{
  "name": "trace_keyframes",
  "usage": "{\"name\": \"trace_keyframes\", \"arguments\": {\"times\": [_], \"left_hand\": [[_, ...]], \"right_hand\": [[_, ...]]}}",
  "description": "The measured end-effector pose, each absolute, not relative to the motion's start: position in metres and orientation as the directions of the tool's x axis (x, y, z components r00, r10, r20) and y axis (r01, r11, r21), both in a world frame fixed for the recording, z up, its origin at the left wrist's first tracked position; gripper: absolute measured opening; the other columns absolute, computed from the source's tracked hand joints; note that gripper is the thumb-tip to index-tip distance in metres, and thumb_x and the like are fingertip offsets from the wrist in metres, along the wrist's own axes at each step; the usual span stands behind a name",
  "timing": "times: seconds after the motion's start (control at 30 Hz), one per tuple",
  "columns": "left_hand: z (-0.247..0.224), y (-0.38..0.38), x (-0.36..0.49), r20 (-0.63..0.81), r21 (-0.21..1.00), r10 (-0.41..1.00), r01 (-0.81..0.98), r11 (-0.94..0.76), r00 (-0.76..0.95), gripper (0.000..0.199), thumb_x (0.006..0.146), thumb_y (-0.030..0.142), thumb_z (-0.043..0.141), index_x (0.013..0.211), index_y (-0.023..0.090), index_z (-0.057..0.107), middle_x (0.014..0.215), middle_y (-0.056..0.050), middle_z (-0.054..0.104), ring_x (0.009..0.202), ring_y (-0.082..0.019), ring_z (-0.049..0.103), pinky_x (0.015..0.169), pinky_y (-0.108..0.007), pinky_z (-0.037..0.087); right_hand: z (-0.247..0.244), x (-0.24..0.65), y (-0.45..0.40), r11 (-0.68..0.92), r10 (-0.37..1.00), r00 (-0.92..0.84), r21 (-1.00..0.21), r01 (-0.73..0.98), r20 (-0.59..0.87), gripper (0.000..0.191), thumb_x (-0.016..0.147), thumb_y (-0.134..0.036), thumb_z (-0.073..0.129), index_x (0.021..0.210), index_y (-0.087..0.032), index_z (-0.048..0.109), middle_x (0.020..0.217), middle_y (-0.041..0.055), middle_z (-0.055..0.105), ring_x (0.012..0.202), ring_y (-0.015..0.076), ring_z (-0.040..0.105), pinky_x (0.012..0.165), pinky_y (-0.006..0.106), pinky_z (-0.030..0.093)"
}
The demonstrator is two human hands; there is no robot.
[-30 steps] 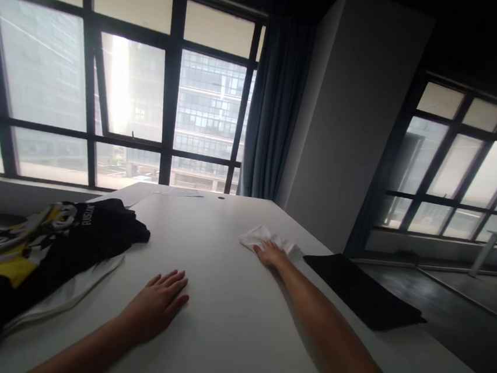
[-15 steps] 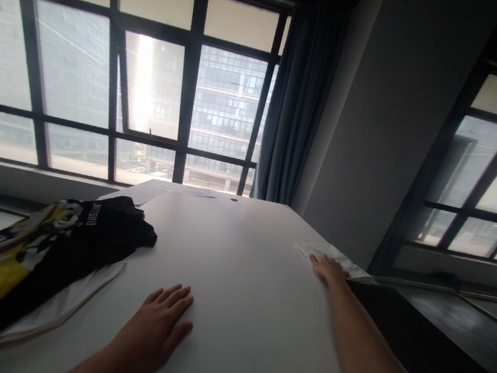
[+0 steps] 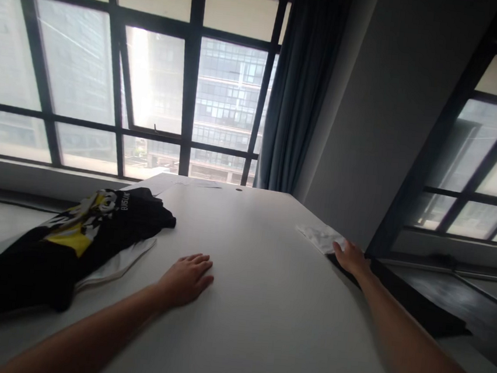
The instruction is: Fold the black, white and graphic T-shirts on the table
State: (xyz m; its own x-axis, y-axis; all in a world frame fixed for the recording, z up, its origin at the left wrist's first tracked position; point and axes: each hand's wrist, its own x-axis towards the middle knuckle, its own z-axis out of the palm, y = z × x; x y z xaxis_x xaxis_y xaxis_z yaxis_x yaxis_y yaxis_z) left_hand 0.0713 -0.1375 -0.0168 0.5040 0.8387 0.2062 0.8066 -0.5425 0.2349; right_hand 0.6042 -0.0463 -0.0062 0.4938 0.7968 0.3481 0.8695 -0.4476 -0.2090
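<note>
My left hand (image 3: 187,279) lies palm down on the white table (image 3: 235,326), fingers stretched out and holding nothing. Left of it is a black garment (image 3: 140,214) with a yellow and white print and pale lettering. A piece of white cloth (image 3: 120,263) shows under its near side. At the table's right edge, my right hand (image 3: 350,258) rests beside a crumpled white piece (image 3: 318,237), over the end of a dark cloth (image 3: 422,303). Its visible fingers look apart; the others are hidden.
White papers (image 3: 187,183) lie at the table's far left edge. A small round cap (image 3: 239,189) sits near the far edge. Beyond the table are windows (image 3: 153,83), a blue curtain (image 3: 293,109) and a grey pillar (image 3: 347,120).
The view has shifted. My right hand has moved right, off the white piece towards the dark cloth. The left hand appears farther forward and still lies flat.
</note>
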Motion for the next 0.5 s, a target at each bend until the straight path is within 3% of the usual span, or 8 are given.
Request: {"name": "trace_keyframes", "arguments": {"times": [0.1, 0.2, 0.27, 0.33, 0.5], "left_hand": [[0.007, -0.117, 0.041, 0.184, 0.183, 0.883, 0.868, -0.462, 0.432, 0.049, 0.092, 0.046, 0.044, 0.132, 0.021, 0.059, 0.141, -0.012, 0.058, 0.127, -0.028, 0.054, 0.105, -0.042, 0.042], [0.024, -0.100, -0.008, 0.428, 0.000, 0.901, 0.997, -0.072, 0.065, 0.050, 0.089, 0.034, 0.049, 0.133, 0.013, 0.056, 0.148, -0.019, 0.047, 0.138, -0.035, 0.039, 0.113, -0.054, 0.026], [0.026, -0.097, -0.042, 0.533, 0.035, 0.826, 0.980, 0.195, -0.183, 0.058, 0.086, 0.033, 0.052, 0.138, 0.007, 0.049, 0.152, -0.025, 0.038, 0.142, -0.040, 0.030, 0.111, -0.060, 0.024], [0.025, -0.101, -0.069, 0.540, 0.081, 0.781, 0.943, 0.322, -0.313, 0.064, 0.085, 0.034, 0.054, 0.139, 0.002, 0.045, 0.151, -0.031, 0.036, 0.141, -0.043, 0.028, 0.110, -0.063, 0.023], [0.027, -0.121, -0.105, 0.370, 0.263, 0.823, 0.898, 0.353, -0.431, 0.065, 0.087, 0.056, 0.049, 0.122, 0.002, 0.056, 0.126, -0.025, 0.060, 0.125, -0.051, 0.044, 0.095, -0.063, 0.039]], "right_hand": [[0.015, 0.556, -0.055, -0.294, 0.887, 0.328, -0.150, 0.944, 0.326, 0.061, 0.096, -0.050, 0.029, 0.142, -0.014, 0.048, 0.145, 0.0183, 0.048, 0.133, 0.0336, 0.044, 0.109, 0.053, 0.031], [0.020, 0.495, -0.069, -0.067, 0.962, 0.094, -0.111, 0.992, 0.256, 0.054, 0.094, -0.049, 0.038, 0.134, -0.018, 0.057, 0.141, 0.0136, 0.054, 0.130, 0.0292, 0.048, 0.108, 0.044, 0.033], [0.012, 0.455, -0.081, 0.063, 0.974, -0.037, -0.113, 0.992, 0.225, 0.047, 0.094, -0.048, 0.040, 0.125, -0.021, 0.063, 0.135, 0.0109, 0.060, 0.125, 0.0272, 0.053, 0.106, 0.041, 0.035], [-0.001, 0.422, -0.092, 0.133, 0.965, -0.103, -0.112, 0.985, 0.240, 0.044, 0.095, -0.047, 0.040, 0.120, -0.022, 0.065, 0.131, 0.0112, 0.062, 0.119, 0.0271, 0.056, 0.102, 0.042, 0.037], [-0.019, 0.390, -0.111, 0.234, 0.945, -0.207, -0.078, 0.969, 0.255, 0.041, 0.095, -0.043, 0.040, 0.113, -0.018, 0.068, 0.120, 0.0132, 0.066, 0.112, 0.0263, 0.057, 0.100, 0.041, 0.035]]}}
